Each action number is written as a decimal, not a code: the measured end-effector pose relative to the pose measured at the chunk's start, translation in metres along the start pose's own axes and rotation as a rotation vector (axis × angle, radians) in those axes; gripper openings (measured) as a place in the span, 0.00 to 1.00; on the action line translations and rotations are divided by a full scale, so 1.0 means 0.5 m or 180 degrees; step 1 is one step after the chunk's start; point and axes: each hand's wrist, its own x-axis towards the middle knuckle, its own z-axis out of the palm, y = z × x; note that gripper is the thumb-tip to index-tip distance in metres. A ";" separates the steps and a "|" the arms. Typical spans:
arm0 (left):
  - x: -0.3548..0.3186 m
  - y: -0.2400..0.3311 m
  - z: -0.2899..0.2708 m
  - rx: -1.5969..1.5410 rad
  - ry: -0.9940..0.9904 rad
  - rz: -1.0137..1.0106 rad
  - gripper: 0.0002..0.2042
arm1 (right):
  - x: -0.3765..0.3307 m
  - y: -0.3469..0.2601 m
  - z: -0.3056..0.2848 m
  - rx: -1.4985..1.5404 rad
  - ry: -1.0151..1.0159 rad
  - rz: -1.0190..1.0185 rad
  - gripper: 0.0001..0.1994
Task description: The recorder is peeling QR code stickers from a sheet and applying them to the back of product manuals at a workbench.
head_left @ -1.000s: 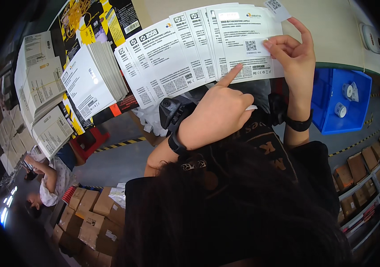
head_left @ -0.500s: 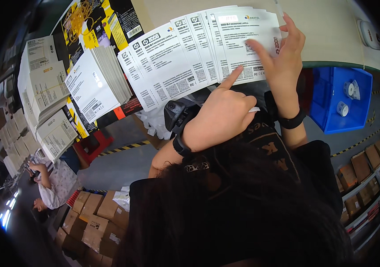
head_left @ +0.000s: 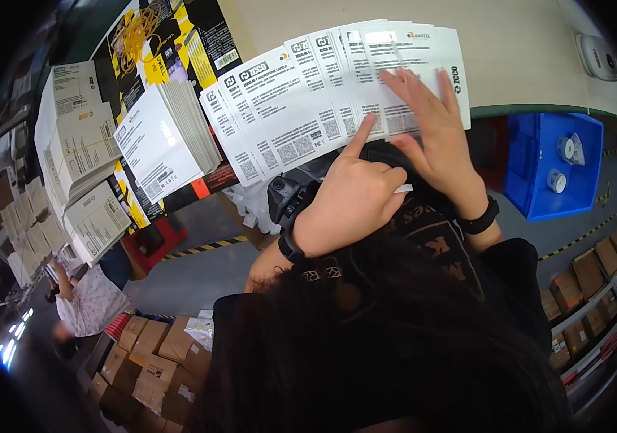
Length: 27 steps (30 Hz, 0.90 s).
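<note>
A person bends over a counter (head_left: 413,13) where white cards lie overlapped in a long fan (head_left: 326,94), set along the near edge. The left hand (head_left: 355,187) points its index finger onto the fan's lower part, right of its middle, while its thumb and curled fingers pinch a small white slip (head_left: 403,189) just below the fan. The right hand (head_left: 435,137), slightly blurred, spreads wide across the fan's right end, fingers apart; whether its fingertips press on the cards cannot be told. Left of the fan leans a thick stack (head_left: 157,148) of similar cards, with banded bundles (head_left: 81,148) farther left. Above that stack, up and left from the fan, yellow rubber bands (head_left: 135,36) lie tangled on black-and-yellow boxes (head_left: 211,32). Right of the fan and below counter level, a blue bin (head_left: 532,151) holds two white rolls (head_left: 556,180). Well below the fan, to the left, a co-worker (head_left: 95,303) appears near brown cartons (head_left: 157,375)
</note>
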 end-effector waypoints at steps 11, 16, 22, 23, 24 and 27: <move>-0.001 -0.003 0.002 -0.0220 -0.0112 -0.0103 0.07 | 0.008 0.074 -0.053 0.1004 0.1379 0.0280 0.17; -0.001 -0.004 0.004 -0.0204 -0.0100 -0.0111 0.06 | 0.018 0.027 -0.035 0.2656 0.1195 0.1608 0.06; 0.001 -0.005 0.006 -0.0257 -0.0054 -0.0119 0.06 | 0.040 0.019 -0.024 0.2353 0.1086 0.2031 0.05; 0.001 -0.005 0.006 -0.0285 -0.0054 -0.0122 0.06 | 0.041 0.019 -0.022 0.2261 0.1071 0.2052 0.05; 0.001 -0.005 0.006 -0.0271 -0.0042 -0.0124 0.06 | 0.042 0.019 -0.020 0.2171 0.1054 0.2082 0.05; 0.002 -0.004 0.005 -0.0292 -0.0083 -0.0147 0.06 | 0.042 0.019 -0.015 0.2092 0.1068 0.1998 0.05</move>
